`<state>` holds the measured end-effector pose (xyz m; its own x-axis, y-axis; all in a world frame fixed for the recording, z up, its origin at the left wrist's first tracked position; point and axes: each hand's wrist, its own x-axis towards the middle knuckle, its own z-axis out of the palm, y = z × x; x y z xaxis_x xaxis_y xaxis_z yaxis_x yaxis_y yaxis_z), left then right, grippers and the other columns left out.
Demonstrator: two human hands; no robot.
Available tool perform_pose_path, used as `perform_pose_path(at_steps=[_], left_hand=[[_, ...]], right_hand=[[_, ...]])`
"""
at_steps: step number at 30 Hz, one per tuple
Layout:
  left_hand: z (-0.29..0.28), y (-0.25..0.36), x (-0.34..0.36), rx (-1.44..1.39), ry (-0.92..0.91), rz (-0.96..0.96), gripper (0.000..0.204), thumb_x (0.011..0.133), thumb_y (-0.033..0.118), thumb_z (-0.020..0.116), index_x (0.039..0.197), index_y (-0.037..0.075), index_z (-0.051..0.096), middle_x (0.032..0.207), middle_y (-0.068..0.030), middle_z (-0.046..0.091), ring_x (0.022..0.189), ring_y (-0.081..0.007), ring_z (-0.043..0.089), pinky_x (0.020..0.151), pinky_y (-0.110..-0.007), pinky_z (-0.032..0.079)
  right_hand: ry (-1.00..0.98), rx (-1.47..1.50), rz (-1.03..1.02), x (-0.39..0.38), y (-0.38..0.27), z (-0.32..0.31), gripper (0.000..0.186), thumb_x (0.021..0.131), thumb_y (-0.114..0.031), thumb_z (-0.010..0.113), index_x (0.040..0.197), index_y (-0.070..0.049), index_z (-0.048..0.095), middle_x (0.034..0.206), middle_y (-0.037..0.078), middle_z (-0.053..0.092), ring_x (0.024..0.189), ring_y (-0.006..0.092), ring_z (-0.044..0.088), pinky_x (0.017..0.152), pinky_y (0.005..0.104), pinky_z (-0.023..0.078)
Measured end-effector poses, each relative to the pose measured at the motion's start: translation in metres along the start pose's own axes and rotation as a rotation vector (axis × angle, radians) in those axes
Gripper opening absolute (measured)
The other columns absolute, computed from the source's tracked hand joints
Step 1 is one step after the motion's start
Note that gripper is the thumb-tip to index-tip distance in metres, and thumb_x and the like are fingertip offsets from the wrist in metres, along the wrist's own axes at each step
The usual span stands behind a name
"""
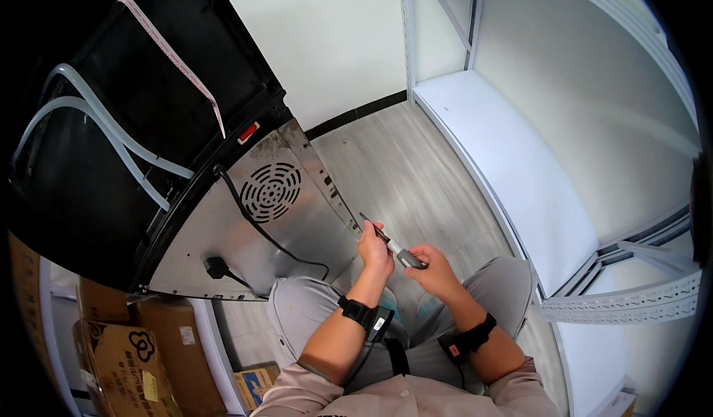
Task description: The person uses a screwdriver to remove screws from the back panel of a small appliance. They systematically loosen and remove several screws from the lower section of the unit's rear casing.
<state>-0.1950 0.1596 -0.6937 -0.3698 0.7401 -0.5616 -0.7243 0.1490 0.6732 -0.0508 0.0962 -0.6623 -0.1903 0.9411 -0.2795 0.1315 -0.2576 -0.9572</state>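
My right hand grips the grey handle of a screwdriver. Its thin shaft points up and left toward the edge of a metal back panel. My left hand pinches the shaft near the tip, right beside the panel's right edge. The panel belongs to a large black appliance and has a round vent grille. Both wrists wear black bands. I am crouched, with grey trousers under my arms.
A black power cord with plug hangs across the panel. Clear hoses run over the black housing. White metal shelving stands to the right. Cardboard boxes sit at the lower left on the grey wood-look floor.
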Motion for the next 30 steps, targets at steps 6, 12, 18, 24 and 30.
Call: perform_pose_path(at_steps=[6,12,18,24,30], left_hand=[[-0.021,-0.026,0.024,0.226,0.098,-0.003,0.039,0.101,0.041,0.048,0.083,0.009,0.062,0.063,0.0033,0.040,0.057,-0.0107,0.039,0.050,-0.029,0.031],[-0.045,-0.032,0.058,0.342,0.122,-0.022,0.039,0.101,0.040,0.048,0.082,0.009,0.063,0.063,0.0029,0.042,0.054,-0.0113,0.041,0.046,-0.029,0.031],[-0.047,-0.030,0.058,0.318,0.160,-0.002,0.038,0.101,0.038,0.049,0.081,0.008,0.063,0.063,0.0028,0.044,0.053,-0.0110,0.042,0.046,-0.029,0.032],[-0.041,-0.030,0.052,0.353,0.203,0.064,0.039,0.101,0.037,0.049,0.081,0.008,0.063,0.065,0.0014,0.048,0.053,-0.0116,0.044,0.045,-0.029,0.033],[-0.057,-0.038,0.068,0.383,0.222,0.124,0.038,0.101,0.037,0.048,0.082,0.008,0.063,0.067,0.0001,0.050,0.054,-0.0123,0.045,0.044,-0.029,0.033]], right_hand=[[0.012,-0.367,0.072,0.006,0.011,0.016,0.042,0.082,-0.015,0.064,0.122,-0.006,0.055,0.101,0.020,0.066,0.092,0.0337,0.065,0.080,0.0399,0.050],[-0.046,-0.517,0.091,0.024,0.024,0.033,0.044,0.087,-0.013,0.059,0.129,-0.005,0.050,0.112,0.025,0.063,0.104,0.0404,0.062,0.088,0.0444,0.048],[-0.040,-0.545,0.074,0.033,0.041,0.039,0.047,0.086,-0.014,0.057,0.132,-0.008,0.047,0.115,0.025,0.060,0.105,0.0419,0.060,0.088,0.0480,0.048],[-0.053,-0.552,0.089,0.036,0.045,0.040,0.048,0.087,-0.016,0.056,0.133,-0.011,0.047,0.117,0.025,0.059,0.105,0.0429,0.059,0.088,0.0491,0.047],[-0.060,-0.530,0.142,0.037,0.030,0.049,0.042,0.093,-0.017,0.054,0.132,-0.002,0.048,0.117,0.026,0.061,0.109,0.0414,0.059,0.091,0.0450,0.046]])
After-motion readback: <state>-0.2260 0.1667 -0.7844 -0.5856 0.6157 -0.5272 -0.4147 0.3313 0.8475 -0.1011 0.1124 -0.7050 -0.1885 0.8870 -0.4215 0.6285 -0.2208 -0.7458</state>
